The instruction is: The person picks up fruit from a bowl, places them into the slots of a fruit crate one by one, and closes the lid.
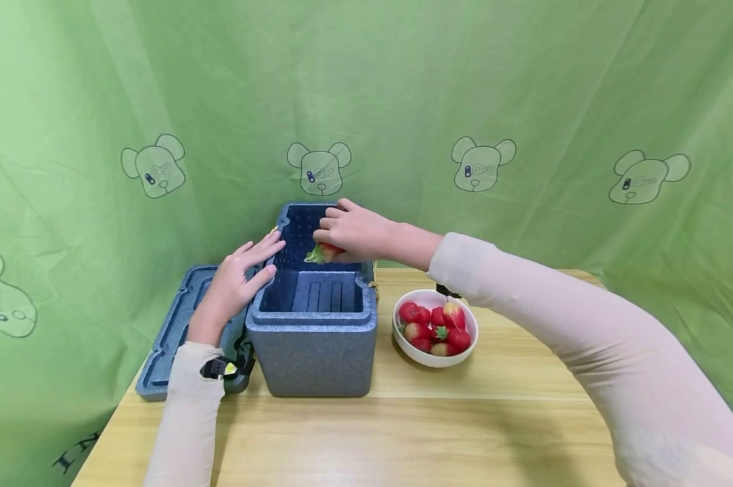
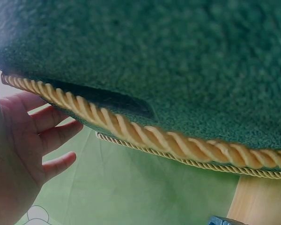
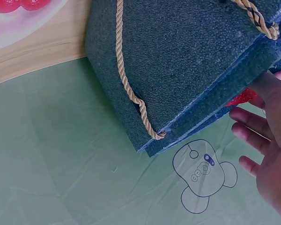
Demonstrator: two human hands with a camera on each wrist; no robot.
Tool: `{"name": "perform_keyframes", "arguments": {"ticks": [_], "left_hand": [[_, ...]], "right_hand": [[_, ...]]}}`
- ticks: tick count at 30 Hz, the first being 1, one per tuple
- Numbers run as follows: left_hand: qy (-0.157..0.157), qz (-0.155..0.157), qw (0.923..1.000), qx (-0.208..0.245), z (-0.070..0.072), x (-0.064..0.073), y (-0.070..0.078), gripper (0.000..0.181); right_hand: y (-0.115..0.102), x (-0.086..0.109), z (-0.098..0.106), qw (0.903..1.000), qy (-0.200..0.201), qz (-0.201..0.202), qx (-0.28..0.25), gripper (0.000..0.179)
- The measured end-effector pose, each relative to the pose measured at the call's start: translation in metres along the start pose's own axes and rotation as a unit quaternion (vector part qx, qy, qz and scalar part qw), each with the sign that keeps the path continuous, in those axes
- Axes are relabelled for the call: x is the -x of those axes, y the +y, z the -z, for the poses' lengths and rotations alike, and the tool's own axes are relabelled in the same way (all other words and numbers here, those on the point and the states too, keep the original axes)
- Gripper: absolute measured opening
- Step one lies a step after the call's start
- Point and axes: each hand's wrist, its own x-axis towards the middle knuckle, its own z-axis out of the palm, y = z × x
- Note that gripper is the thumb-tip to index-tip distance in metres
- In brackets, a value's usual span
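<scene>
My right hand (image 1: 359,232) is over the opening of a deep grey-blue foam box (image 1: 313,358), gripping a red strawberry (image 1: 326,253) whose green leaves point left. In the right wrist view a bit of the red strawberry (image 3: 242,97) shows between the fingers, beside the box rim. My left hand (image 1: 239,276) rests against the left rim of the box, its fingers extended. The left wrist view has that hand (image 2: 35,136) beside the box wall and its twisted gold rope (image 2: 131,131). A white bowl (image 1: 434,360) of several strawberries stands right of the box.
The grey-blue box lid (image 1: 159,358) lies on the wooden table (image 1: 415,433) left of the box, under the left forearm. A green curtain (image 1: 403,81) printed with bear heads hangs behind and at both sides. The right forearm reaches across above the bowl.
</scene>
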Motion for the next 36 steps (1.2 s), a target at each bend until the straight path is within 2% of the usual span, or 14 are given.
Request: {"name": "perform_keyframes", "arguments": {"ticks": [4,12,24,30,36], "left_hand": [[-0.001,0.001,1.0000,-0.001,0.000,0.000,0.001,0.048],[0.000,-0.001,1.0000,0.001,-0.001,0.000,0.002,0.048],[0.005,-0.005,1.0000,0.000,-0.001,0.001,-0.001,0.048],[0.010,-0.010,0.9999,0.002,-0.002,0.001,-0.002,0.048],[0.010,-0.009,0.9999,0.001,-0.001,0.000,-0.004,0.047]], "right_hand": [[0.000,0.002,0.000,0.9999,-0.008,-0.002,0.009,0.042],[0.002,0.004,0.002,1.0000,-0.005,-0.005,0.006,0.064],[0.005,0.007,0.003,0.9991,0.043,-0.004,0.005,0.064],[0.007,0.010,0.004,0.9975,0.067,-0.015,-0.013,0.063],[0.013,0.016,0.005,0.9923,0.108,-0.030,-0.052,0.060]]}}
